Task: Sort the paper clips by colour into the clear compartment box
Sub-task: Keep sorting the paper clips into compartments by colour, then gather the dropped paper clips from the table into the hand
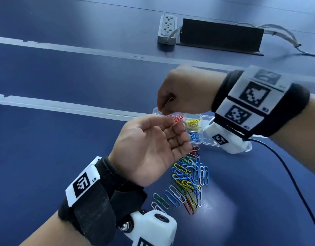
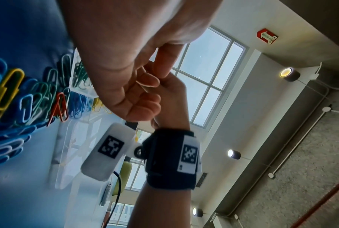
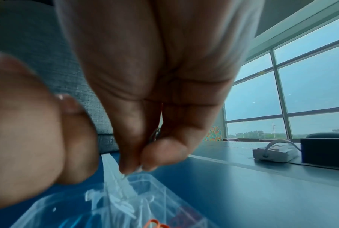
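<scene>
The clear compartment box (image 1: 209, 139) lies on the blue table and holds red clips (image 1: 178, 119), yellow clips (image 1: 194, 122) and blue clips (image 1: 195, 135) in separate cells. My right hand (image 1: 163, 108) hovers over its far-left cell and pinches a white paper clip (image 1: 168, 102) between thumb and forefinger; in the right wrist view the white paper clip's tip (image 3: 123, 175) hangs just above the white clips (image 3: 121, 200) in the box. My left hand (image 1: 176, 125) is palm up beside the box, fingers curled, with a pale clip loop (image 1: 184, 124) at its fingertips. A mixed pile of clips (image 1: 187, 178) lies nearer me.
A white power strip (image 1: 167, 28) and a black cable cover (image 1: 220, 37) sit at the table's far side. A black cable (image 1: 295, 183) runs from my right wrist across the table on the right. Pale strips (image 1: 64, 107) cross the table on the left.
</scene>
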Demonstrator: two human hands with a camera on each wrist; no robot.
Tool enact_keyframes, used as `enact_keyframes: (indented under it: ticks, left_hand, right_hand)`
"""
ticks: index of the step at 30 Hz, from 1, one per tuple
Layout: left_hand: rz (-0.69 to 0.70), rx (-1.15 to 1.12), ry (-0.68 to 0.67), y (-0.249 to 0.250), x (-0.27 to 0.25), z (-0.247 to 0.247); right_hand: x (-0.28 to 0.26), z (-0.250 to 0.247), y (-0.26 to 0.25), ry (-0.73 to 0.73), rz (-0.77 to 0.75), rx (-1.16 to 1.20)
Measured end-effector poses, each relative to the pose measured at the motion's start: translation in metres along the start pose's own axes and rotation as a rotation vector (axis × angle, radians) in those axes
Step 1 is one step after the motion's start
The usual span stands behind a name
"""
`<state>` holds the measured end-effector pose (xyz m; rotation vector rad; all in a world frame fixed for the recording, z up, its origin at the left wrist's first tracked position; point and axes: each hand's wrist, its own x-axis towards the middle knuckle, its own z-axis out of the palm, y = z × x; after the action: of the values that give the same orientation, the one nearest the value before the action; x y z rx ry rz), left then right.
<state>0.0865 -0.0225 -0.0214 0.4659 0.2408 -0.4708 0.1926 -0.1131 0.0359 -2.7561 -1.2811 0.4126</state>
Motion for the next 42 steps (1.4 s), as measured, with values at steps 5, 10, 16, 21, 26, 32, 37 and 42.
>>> enact_keyframes:
  ticks: [5, 10, 16, 21, 26, 32, 37, 42]
  left_hand:
    - [-0.005, 0.07, 0.024, 0.0, 0.0, 0.006]
    - [0.075, 0.249, 0.041, 0.02, -0.013, 0.014]
    - [0.246, 1.341, -0.033, 0.037, -0.043, 0.027]
    - [-0.134, 2.183, -0.114, 0.028, -0.048, 0.021]
    - [-0.264, 2.375, -0.138, 0.01, -0.046, 0.01]
    - [-0.216, 2.468, 0.001, -0.007, -0.029, 0.013]
    - [-0.118, 2.33, 0.037, -0.009, -0.022, 0.017]
    - [-0.173, 2.406, 0.01, -0.001, -0.031, 0.016]
  right_hand:
    - [0.007, 0.007, -0.007, -0.008, 0.03, -0.049]
    - [-0.025, -0.012, 0.001, 0.056, 0.038, -0.047]
    - [-0.109, 0.018, -0.004, -0.309, 0.029, 0.032]
    - [-0.119, 0.043, -0.007, -0.263, 0.109, 0.013]
    - [-0.109, 0.043, -0.01, -0.236, 0.135, 0.073]
    - [-0.104, 0.056, -0.024, -0.311, 0.138, 0.019]
    - [-0.104, 0.057, -0.026, -0.223, 0.18, 0.133]
    - [-0.124, 0.047, -0.017, -0.304, 0.241, 0.113]
